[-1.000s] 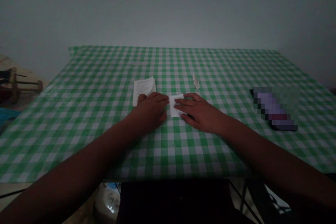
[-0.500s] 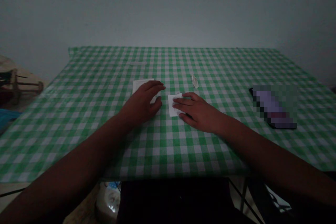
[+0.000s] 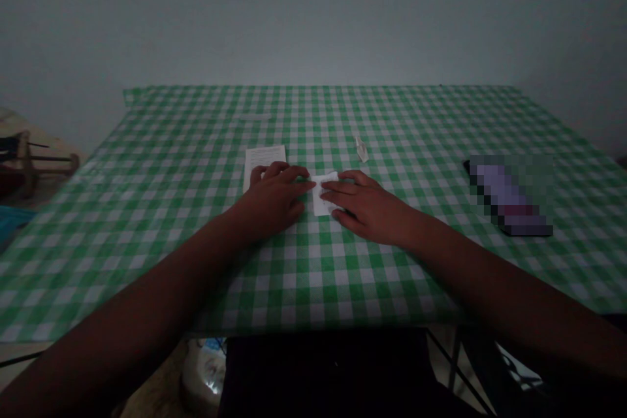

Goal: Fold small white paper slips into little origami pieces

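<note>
The left hand [image 3: 277, 199] lies palm down with its fingers loosely spread, its foremost fingertip at the upper left edge of a small white paper [image 3: 319, 208]; whether it presses there is hard to tell. The right hand [image 3: 365, 206] is also palm down, fingers extended and apart, two of them lying across the paper's face and the thumb by its near right corner. The paper rests on the table between the hands, its left edge running away from the person almost straight, its far edge slightly uneven; the visible part is longer from near to far than across, though the fingers cover much of its right side. One printed sheet [image 3: 265, 154] lies partly under or behind the left hand, its sides also pointing away from the person. Farther out are one crumpled scrap [image 3: 361, 149], beyond the right hand and slanting, and one pale strip [image 3: 255, 117], lying crosswise. One phone [image 3: 509, 199], its screen blurred into blocks, sits well to the right, its long axis running diagonally from far left to near right. All five lie on one green-and-white checked tablecloth [image 3: 313, 274], with a plain wall [image 3: 313, 19] behind.
</note>
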The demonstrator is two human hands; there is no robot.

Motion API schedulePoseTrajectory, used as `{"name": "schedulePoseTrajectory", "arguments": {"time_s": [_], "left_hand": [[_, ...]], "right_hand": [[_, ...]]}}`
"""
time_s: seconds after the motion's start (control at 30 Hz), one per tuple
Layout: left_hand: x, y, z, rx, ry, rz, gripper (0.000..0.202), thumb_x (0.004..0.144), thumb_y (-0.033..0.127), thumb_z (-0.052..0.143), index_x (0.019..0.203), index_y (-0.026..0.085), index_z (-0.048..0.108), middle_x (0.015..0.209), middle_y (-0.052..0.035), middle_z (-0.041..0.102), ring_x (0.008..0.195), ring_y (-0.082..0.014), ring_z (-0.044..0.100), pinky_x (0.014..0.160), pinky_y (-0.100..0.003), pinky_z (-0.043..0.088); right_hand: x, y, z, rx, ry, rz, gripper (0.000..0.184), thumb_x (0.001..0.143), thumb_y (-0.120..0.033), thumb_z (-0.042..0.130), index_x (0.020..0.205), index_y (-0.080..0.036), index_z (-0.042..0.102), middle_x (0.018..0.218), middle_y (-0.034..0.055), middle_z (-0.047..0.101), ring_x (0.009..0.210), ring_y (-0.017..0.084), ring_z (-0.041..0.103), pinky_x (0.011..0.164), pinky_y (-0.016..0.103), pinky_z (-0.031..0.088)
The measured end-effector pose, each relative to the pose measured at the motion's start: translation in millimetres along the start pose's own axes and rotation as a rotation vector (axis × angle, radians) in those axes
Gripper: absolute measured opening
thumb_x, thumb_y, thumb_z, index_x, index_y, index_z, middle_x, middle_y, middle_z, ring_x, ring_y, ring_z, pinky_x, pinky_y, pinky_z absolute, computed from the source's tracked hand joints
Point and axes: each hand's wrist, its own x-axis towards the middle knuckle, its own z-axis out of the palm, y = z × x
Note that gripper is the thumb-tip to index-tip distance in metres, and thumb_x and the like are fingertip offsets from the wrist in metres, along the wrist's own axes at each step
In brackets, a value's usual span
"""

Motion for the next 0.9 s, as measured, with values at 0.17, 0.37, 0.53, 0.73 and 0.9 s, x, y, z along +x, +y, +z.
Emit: {"name": "schedulePoseTrajectory", "arguments": {"time_s": [0.17, 0.37, 0.53, 0.73, 0.9], "left_hand": [[0.8, 1.3, -0.8, -0.071, -0.02, -0.028, 0.05, 0.086, 0.02, 0.05, 0.133, 0.028, 0.061, 0.145, -0.0078, 0.057, 0.129, -0.0331, 0.048, 0.103, -0.057, 0.035], [0.5, -1.7, 1.1, -0.076, -0.007, -0.018, 0.049, 0.086, 0.021, 0.049, 0.133, 0.026, 0.061, 0.145, -0.0078, 0.057, 0.13, -0.0327, 0.05, 0.101, -0.057, 0.036], [1.0, -1.8, -0.8, -0.073, -0.015, -0.021, 0.049, 0.086, 0.021, 0.05, 0.132, 0.027, 0.062, 0.144, -0.0077, 0.059, 0.132, -0.0323, 0.05, 0.103, -0.056, 0.035], [0.9, -4.2, -0.6, -0.07, -0.018, 0.004, 0.049, 0.085, 0.021, 0.051, 0.133, 0.026, 0.062, 0.145, -0.0082, 0.059, 0.133, -0.033, 0.051, 0.103, -0.059, 0.036], [0.3, -6.8, 1.1, -0.073, -0.008, 0.015, 0.049, 0.086, 0.021, 0.051, 0.134, 0.026, 0.061, 0.147, -0.0091, 0.058, 0.133, -0.0321, 0.052, 0.107, -0.058, 0.033]], "right_hand": [[0.2, 0.9, 0.4, 0.008, 0.001, -0.009, 0.042, 0.102, -0.029, 0.045, 0.137, -0.012, 0.061, 0.148, 0.0112, 0.057, 0.135, 0.034, 0.045, 0.115, 0.054, 0.036], [0.3, 0.5, 0.8, 0.023, 0.011, 0.003, 0.041, 0.101, -0.029, 0.046, 0.137, -0.015, 0.062, 0.148, 0.011, 0.057, 0.134, 0.034, 0.046, 0.112, 0.056, 0.039], [0.3, -0.2, 0.9, 0.027, 0.007, 0.011, 0.041, 0.101, -0.028, 0.047, 0.136, -0.013, 0.062, 0.148, 0.0115, 0.057, 0.134, 0.034, 0.045, 0.112, 0.056, 0.039], [0.3, 0.8, 2.7, 0.019, 0.009, 0.0, 0.042, 0.101, -0.03, 0.048, 0.137, -0.014, 0.061, 0.148, 0.0119, 0.056, 0.133, 0.034, 0.047, 0.113, 0.056, 0.038], [0.4, -0.5, 2.9, 0.015, 0.004, 0.023, 0.043, 0.101, -0.03, 0.048, 0.139, -0.015, 0.059, 0.149, 0.0111, 0.055, 0.134, 0.034, 0.045, 0.113, 0.056, 0.038]]}}
